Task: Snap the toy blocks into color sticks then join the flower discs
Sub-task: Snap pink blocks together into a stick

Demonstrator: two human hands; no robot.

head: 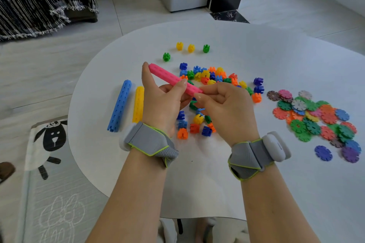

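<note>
A pink stick of snapped blocks (167, 77) is held above the table, slanting from upper left to lower right. My left hand (162, 102) grips its middle and far end. My right hand (225, 104) pinches its near right end. A blue stick (120, 105) and a yellow stick (138, 104) lie side by side at the left. Loose blocks in several colours (215, 78) are heaped behind and under my hands. The flower discs (316, 118) lie in a loose pile at the right.
Two yellow blocks (185, 47) and two green blocks (206, 48) stand apart at the back of the white table (197, 183). A play mat with a sheep picture (51, 136) lies on the floor to the left. Furniture stands beyond the table.
</note>
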